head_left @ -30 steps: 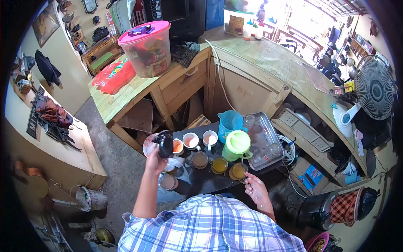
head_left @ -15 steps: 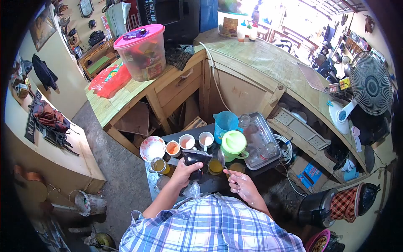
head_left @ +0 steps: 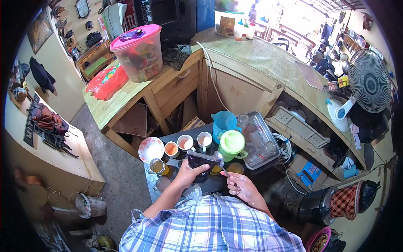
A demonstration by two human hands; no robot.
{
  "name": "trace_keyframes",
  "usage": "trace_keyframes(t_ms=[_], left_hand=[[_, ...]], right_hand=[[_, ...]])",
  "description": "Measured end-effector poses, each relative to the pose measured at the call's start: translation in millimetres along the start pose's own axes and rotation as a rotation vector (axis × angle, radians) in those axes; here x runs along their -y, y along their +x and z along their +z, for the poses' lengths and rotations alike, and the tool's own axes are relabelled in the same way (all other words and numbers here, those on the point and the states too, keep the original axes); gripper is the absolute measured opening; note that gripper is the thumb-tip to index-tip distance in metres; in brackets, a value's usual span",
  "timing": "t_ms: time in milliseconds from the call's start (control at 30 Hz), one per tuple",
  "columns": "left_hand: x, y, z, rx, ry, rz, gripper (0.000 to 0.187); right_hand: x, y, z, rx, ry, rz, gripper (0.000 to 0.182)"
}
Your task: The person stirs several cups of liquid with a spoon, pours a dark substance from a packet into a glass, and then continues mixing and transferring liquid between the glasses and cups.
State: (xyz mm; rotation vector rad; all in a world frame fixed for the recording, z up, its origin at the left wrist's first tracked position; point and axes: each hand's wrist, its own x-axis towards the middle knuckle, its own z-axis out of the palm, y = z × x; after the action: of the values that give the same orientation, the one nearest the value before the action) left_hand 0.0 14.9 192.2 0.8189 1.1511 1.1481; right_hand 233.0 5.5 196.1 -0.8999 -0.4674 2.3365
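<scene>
My left hand (head_left: 187, 176) is closed around a dark, shiny pouch (head_left: 202, 159), tilted toward the right over the low table. Between the fingers of my right hand (head_left: 243, 187) is a metal spoon (head_left: 223, 163), its bowl up at the pouch's right end. What lies in the spoon is too small to make out. Behind the pouch stand white cups (head_left: 185, 143) with pale or orange contents. A glass mug (head_left: 158, 167) of yellow drink is left of my left hand. More glasses with yellow liquid (head_left: 236, 168) are partly hidden below the spoon. Clear plastic (head_left: 194, 193) lies near my shirt.
A green lidded pitcher (head_left: 232, 145) and a blue pitcher (head_left: 224, 124) stand behind my right hand, beside a clear tray (head_left: 262, 157) holding glasses. A patterned bowl (head_left: 151, 150) sits at the left. Wooden counters (head_left: 247, 63) surround the table, with a pink-lidded tub (head_left: 138, 54) on top.
The pouch has tipped to the right, and the spoon's bowl has risen from beside the glasses to the pouch's end. The view has shifted slightly.
</scene>
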Motion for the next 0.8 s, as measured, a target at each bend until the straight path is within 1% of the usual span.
trace_keyframes(t_ms=[233, 300, 433, 633, 800], left_hand=[[0, 3, -3, 0.018, 0.017, -0.019, 0.033], [-4, 1, -2, -0.021, 0.018, -0.013, 0.026], [-2, 3, -5, -0.013, 0.024, 0.005, 0.026], [-12, 4, -5, -0.060, -0.001, -0.006, 0.024], [-17, 1, -7, -0.100, 0.020, 0.030, 0.025]], right_hand=[[-2, 1, 6, 0.016, -0.025, 0.012, 0.036], [-3, 1, 6, 0.011, -0.018, 0.019, 0.037], [-5, 1, 5, 0.020, -0.007, 0.013, 0.038], [-8, 0, 3, 0.029, -0.006, 0.013, 0.039], [-11, -1, 4, 0.026, -0.024, 0.017, 0.039]])
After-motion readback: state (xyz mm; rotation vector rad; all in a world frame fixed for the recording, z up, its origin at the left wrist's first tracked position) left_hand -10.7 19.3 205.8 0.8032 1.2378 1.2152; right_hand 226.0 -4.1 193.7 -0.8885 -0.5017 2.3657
